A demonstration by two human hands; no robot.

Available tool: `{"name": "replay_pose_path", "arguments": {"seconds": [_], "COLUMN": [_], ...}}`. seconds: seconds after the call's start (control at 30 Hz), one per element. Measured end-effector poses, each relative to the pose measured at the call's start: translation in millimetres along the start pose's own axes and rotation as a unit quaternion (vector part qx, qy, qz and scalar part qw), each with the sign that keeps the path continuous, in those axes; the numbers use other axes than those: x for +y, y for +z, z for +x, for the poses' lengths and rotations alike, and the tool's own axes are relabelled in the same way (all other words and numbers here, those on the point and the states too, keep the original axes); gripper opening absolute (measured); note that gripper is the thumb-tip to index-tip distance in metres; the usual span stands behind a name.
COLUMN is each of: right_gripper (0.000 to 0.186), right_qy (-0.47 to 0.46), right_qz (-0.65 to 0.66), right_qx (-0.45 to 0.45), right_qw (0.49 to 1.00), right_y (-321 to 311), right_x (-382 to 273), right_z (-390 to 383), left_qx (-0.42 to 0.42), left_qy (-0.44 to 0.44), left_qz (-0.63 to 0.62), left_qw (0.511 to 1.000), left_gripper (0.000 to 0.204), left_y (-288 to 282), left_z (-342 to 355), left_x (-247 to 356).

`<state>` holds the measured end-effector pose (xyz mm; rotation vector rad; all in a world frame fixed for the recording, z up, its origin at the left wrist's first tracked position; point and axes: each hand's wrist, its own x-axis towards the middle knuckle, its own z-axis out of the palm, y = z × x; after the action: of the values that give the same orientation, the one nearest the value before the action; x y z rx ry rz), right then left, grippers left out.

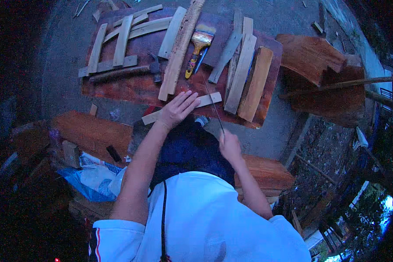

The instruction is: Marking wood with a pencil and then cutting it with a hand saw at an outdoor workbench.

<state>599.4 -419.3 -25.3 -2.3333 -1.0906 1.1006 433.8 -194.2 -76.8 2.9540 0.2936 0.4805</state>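
Observation:
My left hand lies flat across a short pale wooden strip, fingers stretched out and pressing it down at the table's near edge. In my closed right hand is a hand saw, its thin dark blade seen almost edge-on. The blade crosses the strip near its right end; how deep it sits in the wood I cannot tell. Beyond my left hand a long rough-edged board lies on the reddish-brown table. A wide paintbrush with a yellow handle rests just right of that board.
A hammer lies at the table's left beside several wooden strips. More boards lie along the right side. A brown wooden bench and a blue plastic bag are at my left. Brown panels stand beyond the table's right edge.

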Motion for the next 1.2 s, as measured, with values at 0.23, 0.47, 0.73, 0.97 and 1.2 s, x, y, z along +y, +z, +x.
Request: {"name": "replay_pose_path", "arguments": {"seconds": [0.23,0.47,0.73,0.97,1.2], "right_gripper": [0.027,0.028,0.025,0.025,0.022], "right_qy": [-0.003,0.01,0.042,0.008,0.055], "right_qz": [-0.006,0.028,-0.032,-0.024,-0.045], "right_qx": [0.002,0.018,-0.004,0.005,0.012], "right_qw": [1.0,0.999,0.999,1.0,0.997], "right_y": [13.9,14.7,2.2,0.7,2.9], "right_x": [12.6,52.7,20.4,-1.7,29.1], "right_z": [-4.6,-39.4,-25.1,5.2,-33.4], "left_qx": [-0.009,0.028,-0.003,-0.019,0.003], "left_qy": [-0.014,0.002,-0.003,-0.003,0.007], "left_qz": [-0.006,0.015,0.014,0.016,0.035], "left_qw": [1.0,0.999,1.0,1.0,0.999], "left_gripper": [0.05,0.049,0.049,0.049,0.053], "left_y": [-2.6,11.7,4.9,-4.5,3.5], "left_z": [0.5,-3.2,-5.2,3.6,-1.8], "left_x": [1.7,-3.4,-1.8,3.0,0.4]}}
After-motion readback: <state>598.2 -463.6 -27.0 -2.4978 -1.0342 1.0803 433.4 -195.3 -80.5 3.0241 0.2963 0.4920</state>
